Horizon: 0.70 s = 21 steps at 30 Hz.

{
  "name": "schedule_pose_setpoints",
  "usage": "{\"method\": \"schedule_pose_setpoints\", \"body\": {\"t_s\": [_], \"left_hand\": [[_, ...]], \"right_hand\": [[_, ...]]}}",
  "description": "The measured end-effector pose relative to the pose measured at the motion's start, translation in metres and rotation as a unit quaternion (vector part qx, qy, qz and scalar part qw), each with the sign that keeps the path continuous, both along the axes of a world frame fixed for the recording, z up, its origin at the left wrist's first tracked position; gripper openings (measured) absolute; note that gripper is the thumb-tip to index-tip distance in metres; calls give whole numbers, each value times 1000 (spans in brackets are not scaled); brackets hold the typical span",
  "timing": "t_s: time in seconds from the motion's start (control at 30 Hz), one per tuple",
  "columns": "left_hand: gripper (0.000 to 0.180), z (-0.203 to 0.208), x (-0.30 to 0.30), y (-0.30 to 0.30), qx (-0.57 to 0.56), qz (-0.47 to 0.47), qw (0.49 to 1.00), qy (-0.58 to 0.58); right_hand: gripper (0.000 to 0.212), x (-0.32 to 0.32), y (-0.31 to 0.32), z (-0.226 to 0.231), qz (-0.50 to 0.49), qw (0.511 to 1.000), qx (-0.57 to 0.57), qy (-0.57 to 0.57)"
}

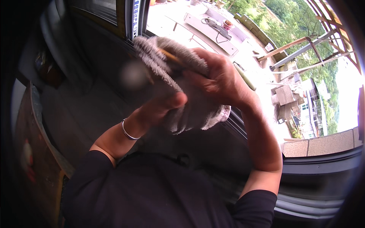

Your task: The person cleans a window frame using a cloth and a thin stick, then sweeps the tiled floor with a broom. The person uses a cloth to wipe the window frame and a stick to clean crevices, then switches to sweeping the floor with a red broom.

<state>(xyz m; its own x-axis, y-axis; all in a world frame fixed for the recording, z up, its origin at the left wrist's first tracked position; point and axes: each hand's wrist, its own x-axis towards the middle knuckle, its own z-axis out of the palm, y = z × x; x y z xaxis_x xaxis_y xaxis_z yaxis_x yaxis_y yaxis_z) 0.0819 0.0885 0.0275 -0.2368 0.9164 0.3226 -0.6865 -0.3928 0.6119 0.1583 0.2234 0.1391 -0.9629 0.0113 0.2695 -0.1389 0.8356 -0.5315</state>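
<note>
A grey, fluffy cloth (pixel 182 49) with an orange-yellow stripe is bunched up in front of me, held between both hands. My right hand (pixel 224 78) is closed on its upper right part, fingers curled into the folds. A green bangle (pixel 245 77) is on that wrist. From below, my left hand (pixel 163 104) grips the cloth with its thumb showing; its other fingers are mostly hidden in shadow and behind the fabric. A silver bracelet (pixel 129 131) circles the left wrist. The lower end of the cloth hangs in loose folds between my forearms.
A dark window or door frame (pixel 237 123) runs behind the hands, with bright daylight on its right. Outside are a long grey bench (pixel 228 47), stacked boxes (pixel 286 97) and wooden poles. A brown wooden panel (pixel 42 163) stands at lower left.
</note>
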Motion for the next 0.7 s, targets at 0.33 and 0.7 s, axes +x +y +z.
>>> {"method": "schedule_pose_setpoints", "body": {"t_s": [0.33,0.7], "left_hand": [[29,-12,-19,-23,-149,147,973,-95],[55,-31,-104,-135,41,333,941,38]], "right_hand": [[34,93,36,10,-87,985,126,-74],[29,105,78,-12,-130,985,-90,-76]]}}
